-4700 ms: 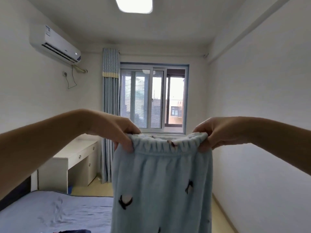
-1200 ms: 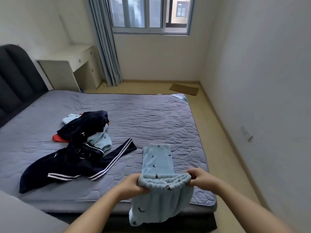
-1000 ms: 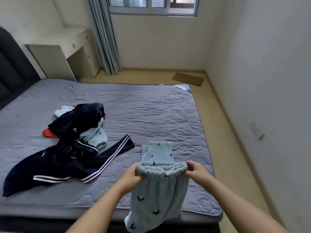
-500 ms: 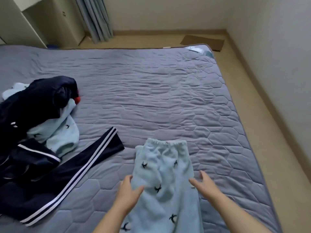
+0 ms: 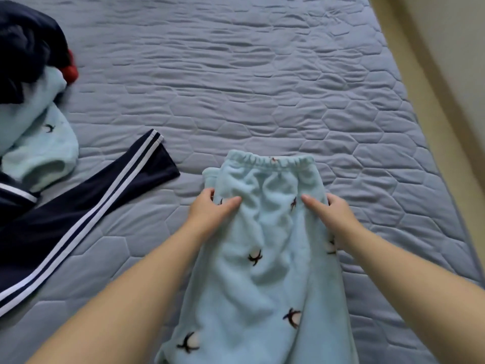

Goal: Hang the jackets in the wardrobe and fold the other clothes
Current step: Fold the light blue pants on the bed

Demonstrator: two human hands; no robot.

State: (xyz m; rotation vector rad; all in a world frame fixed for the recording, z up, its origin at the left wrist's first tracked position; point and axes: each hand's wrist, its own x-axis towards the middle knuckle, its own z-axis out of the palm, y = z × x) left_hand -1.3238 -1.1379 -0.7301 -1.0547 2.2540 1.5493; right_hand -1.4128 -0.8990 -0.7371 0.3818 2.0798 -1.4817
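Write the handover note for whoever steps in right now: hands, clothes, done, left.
Hands: left hand and right hand each pinch a side of the pale blue fleece trousers with dark bird prints, thumbs on top.
The trousers lie spread on the grey quilted mattress, waistband away, not yet folded.
At left, a navy garment with white stripes lies spread; beyond it a heap: dark navy garment, pale blue fleece piece, something red.
Done: nothing folded in view.
Left: fold the trousers, sort the heap, hang any jackets.
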